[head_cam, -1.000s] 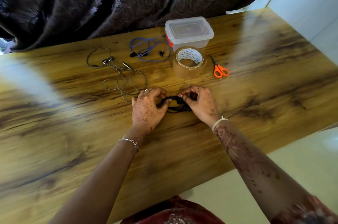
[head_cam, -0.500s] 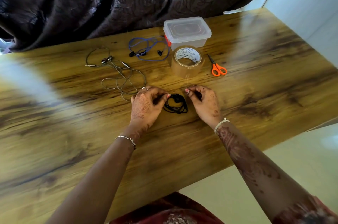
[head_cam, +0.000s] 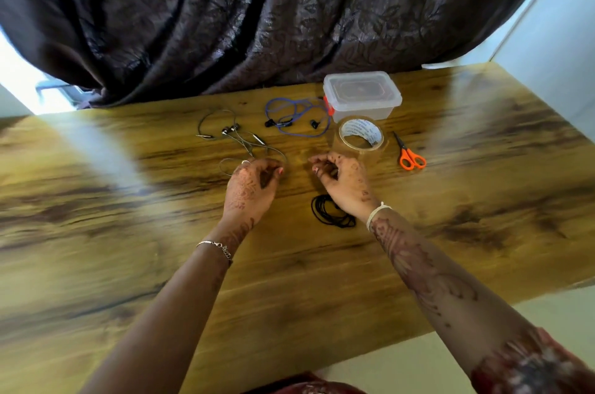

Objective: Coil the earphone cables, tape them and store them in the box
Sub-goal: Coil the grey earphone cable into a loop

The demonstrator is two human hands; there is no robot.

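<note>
Grey earphones (head_cam: 238,139) loose on the table (head_cam: 128,248). Left hand (head_cam: 251,187) over their near loop, fingers loosely curled, gripping nothing visible. Blue earphones (head_cam: 296,116) behind. Black coil (head_cam: 335,222) flat on the table by the right wrist. Right hand (head_cam: 341,184) loosely curled, empty. Box (head_cam: 362,97) lidded, tape (head_cam: 360,136) and scissors (head_cam: 409,152) just right.

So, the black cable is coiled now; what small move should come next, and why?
Probably the right hand should reach for the tape roll just beyond it: the black coil lies untaped on the table, and this hand and the left hand appear empty.
</note>
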